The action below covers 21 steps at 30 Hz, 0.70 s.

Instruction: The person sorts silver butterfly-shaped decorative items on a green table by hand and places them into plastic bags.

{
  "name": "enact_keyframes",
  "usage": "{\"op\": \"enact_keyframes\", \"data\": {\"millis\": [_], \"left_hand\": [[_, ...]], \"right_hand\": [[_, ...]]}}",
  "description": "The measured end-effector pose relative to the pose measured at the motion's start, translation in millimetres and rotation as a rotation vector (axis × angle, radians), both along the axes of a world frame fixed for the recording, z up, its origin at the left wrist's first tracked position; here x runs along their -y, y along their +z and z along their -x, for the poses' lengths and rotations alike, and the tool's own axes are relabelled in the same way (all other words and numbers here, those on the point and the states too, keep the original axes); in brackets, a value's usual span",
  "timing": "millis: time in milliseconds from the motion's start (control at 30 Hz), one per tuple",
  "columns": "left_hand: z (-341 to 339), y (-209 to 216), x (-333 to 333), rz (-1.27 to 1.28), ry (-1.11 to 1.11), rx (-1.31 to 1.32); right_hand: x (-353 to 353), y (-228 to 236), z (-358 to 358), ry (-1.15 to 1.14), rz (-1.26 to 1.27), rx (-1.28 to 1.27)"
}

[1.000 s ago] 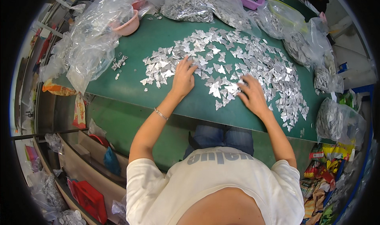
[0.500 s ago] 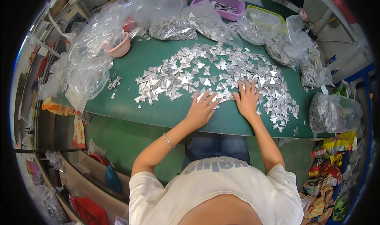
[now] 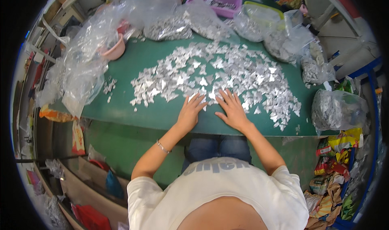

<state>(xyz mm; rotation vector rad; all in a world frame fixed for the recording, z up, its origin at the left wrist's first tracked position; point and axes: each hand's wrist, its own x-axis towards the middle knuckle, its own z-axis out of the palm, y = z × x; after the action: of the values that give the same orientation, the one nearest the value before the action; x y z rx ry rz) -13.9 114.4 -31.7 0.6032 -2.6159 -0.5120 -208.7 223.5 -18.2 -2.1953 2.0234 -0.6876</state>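
Many small flat silvery metal pieces (image 3: 255, 78), pointed and somewhat butterfly-shaped, lie spread in a wide arc over the green tabletop (image 3: 162, 113). My left hand (image 3: 190, 111) rests palm down at the near edge of the spread, its fingers stretched over a few pieces. Just to its right, my right hand (image 3: 232, 109) lies flat with fingers apart and thumb pointing toward the left hand, fingertips among the pieces. Neither hand grips anything visible; what lies under the palms is hidden.
Clear plastic bags of metal pieces (image 3: 168, 27) line the far edge, beside a purple basin (image 3: 221, 10) and a yellow-green tray (image 3: 267, 12). A pink bowl (image 3: 114, 50) stands left among crumpled plastic (image 3: 87, 74). Another filled bag (image 3: 328, 108) sits at the right end.
My right hand has moved left and slightly nearer, closer to the left hand, its thumb now spread inward. The whole view has shifted a little.
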Motion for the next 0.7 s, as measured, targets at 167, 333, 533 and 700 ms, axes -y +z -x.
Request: {"op": "enact_keyframes", "data": {"millis": [167, 333, 533, 700], "left_hand": [[-24.4, 10.9, -10.9, -0.105, -0.035, -0.037], [-13.2, 23.5, -24.9, -0.068, 0.168, -0.023], [-11.3, 11.3, -4.3, 0.114, 0.213, 0.17], [-23.1, 14.5, 9.9, 0.153, 0.388, 0.088]], "right_hand": [[-16.4, 16.8, 0.2, 0.294, -0.089, -0.02], [-4.4, 12.3, 14.9, -0.097, 0.069, 0.067], [-0.8, 6.3, -8.6, 0.033, -0.057, -0.124], [-3.1, 3.5, 28.3, -0.19, 0.169, 0.132]]}}
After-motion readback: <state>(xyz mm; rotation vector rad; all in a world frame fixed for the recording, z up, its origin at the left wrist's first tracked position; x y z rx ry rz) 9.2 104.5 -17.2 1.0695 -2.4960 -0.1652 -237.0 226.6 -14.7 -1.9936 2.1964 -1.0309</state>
